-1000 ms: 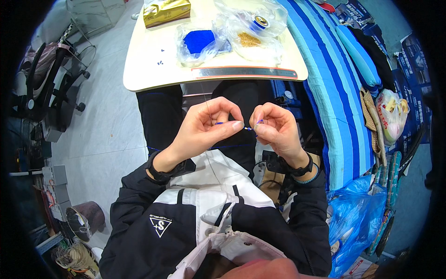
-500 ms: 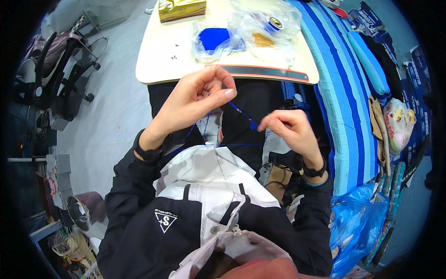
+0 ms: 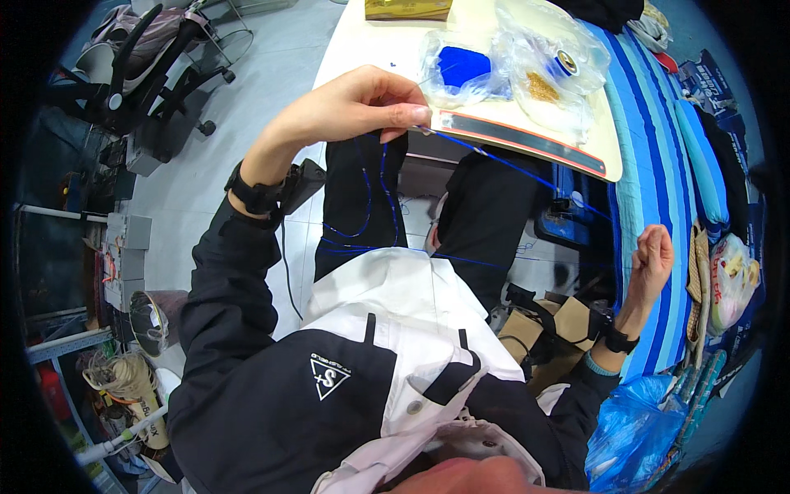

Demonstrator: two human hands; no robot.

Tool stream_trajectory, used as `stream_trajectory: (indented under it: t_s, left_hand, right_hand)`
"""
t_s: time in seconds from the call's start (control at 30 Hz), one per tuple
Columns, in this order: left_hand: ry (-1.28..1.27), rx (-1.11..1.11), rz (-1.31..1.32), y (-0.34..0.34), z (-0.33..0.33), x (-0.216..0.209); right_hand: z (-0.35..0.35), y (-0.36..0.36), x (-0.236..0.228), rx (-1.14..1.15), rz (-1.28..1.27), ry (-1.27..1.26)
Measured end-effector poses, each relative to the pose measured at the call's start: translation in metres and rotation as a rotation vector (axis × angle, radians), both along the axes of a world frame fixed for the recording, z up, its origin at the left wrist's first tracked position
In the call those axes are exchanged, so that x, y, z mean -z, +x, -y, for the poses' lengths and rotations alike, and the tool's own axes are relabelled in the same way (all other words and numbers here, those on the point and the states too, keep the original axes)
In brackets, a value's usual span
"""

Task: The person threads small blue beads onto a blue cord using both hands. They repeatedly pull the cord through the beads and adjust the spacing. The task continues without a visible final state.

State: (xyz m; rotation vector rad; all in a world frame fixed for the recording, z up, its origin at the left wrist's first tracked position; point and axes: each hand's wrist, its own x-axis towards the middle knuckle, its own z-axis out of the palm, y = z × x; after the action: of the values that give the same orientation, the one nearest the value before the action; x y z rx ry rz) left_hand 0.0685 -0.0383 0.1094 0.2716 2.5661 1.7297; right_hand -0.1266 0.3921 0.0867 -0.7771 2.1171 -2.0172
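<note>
A blue beaded string (image 3: 514,163) runs taut across the front of me. At the near edge of the table, my left hand (image 3: 366,105) is closed in a pinch on its upper end. My right hand (image 3: 652,255) is out to the far right, fingers closed, where the string's other end leads; its last stretch is too thin to follow. Loose blue beaded strands (image 3: 393,198) hang below my left hand over my dark trousers and cross my lap. On the table lie a clear bag of blue beads (image 3: 462,67) and another holding gold beads (image 3: 541,87).
A black ruler-like strip (image 3: 522,142) lies along the front edge of the cream table (image 3: 354,51), near a gold box (image 3: 407,9). A blue-rimmed round container (image 3: 564,63) sits in the plastic. Blue-striped bedding (image 3: 638,132) is on the right, an open cardboard box (image 3: 543,333) below.
My right hand has swung far out to the right, drawing the string taut. My left hand keeps its pinch by the table. The whole view has shifted, bringing the table rightward.
</note>
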Motion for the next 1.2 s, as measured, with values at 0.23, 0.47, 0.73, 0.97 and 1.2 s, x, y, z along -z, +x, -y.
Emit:
stream_trajectory:
  t_s: [0.23,0.47,0.73,0.97,1.2]
  left_hand:
    - [-0.180,-0.154,-0.046,0.011,0.021,-0.007]
    - [-0.389,-0.082,-0.089,0.025,0.055,-0.016]
    - [-0.124,-0.378,-0.017,0.055,0.103,-0.039]
    - [0.315,-0.251,-0.199,0.076,0.162,-0.045]
    - [0.601,-0.163,-0.398,0.082,0.172,-0.069]
  right_hand:
    - [-0.006,-0.016,0.004,0.180,0.035,0.400]
    - [0.005,-0.015,0.003,0.085,-0.269,0.479]
    - [-0.034,-0.045,0.003,-0.236,-0.215,0.395]
    - [-0.109,-0.090,0.020,0.074,0.074,-0.046]
    - [-0.129,-0.091,0.055,-0.089,0.239,0.636]
